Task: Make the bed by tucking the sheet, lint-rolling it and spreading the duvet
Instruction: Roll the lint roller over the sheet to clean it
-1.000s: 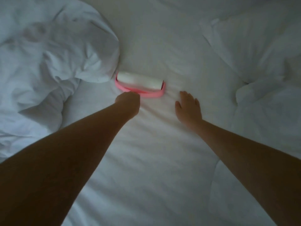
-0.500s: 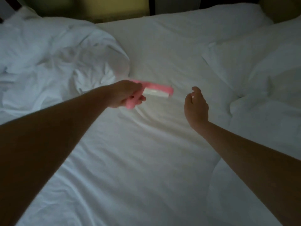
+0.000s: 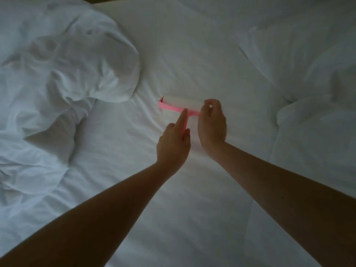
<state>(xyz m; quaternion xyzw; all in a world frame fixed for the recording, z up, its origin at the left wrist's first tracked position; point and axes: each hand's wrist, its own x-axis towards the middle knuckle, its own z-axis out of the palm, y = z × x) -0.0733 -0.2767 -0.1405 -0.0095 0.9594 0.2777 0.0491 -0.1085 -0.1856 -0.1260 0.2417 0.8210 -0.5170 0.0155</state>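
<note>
— What's different from a second ago?

— Nearest us the sheet (image 3: 192, 209) lies fairly smooth, as it did. The change is in the hands. The left hand (image 3: 172, 147) was alone on the lint roller (image 3: 173, 107). It grips the pink handle now, forefinger laid along it. The right hand (image 3: 212, 124), flat on the bed before, has come across and pinches the right end of the white roll.

— Is it rolling?

— I'd say not. That pinch looks like peeling or readying the sticky paper, so the rolling is paused. I can't tell whether the roller touches the sheet.

— And beyond?

— The duvet (image 3: 67, 64) sits bunched at far left, not yet spread. More bedding (image 3: 308, 83) is heaped at the right.
</note>
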